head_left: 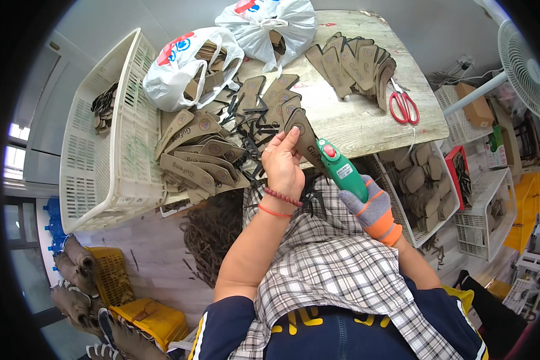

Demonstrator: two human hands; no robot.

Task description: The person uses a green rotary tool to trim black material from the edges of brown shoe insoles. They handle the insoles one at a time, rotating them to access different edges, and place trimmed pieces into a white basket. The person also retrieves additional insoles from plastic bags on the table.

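Our bare left hand is closed in a pinch, thumb on top, on a tan, curved-sided flat piece with dark edging, held at the front edge of the desk. Our right hand, in a grey and orange glove, is wrapped around a green handheld power tool with a red button. The tool's nose lies right at the piece's side; we cannot tell whether they touch.

To the left of the left hand we see a loose pile of similar tan pieces, with black strips scattered between. Farther back stand two white plastic bags, the nearer one open on more pieces. On the right, a fanned stack lies beside red-handled scissors. A white slatted crate stands at the far left, and dark strips are heaped below the desk.
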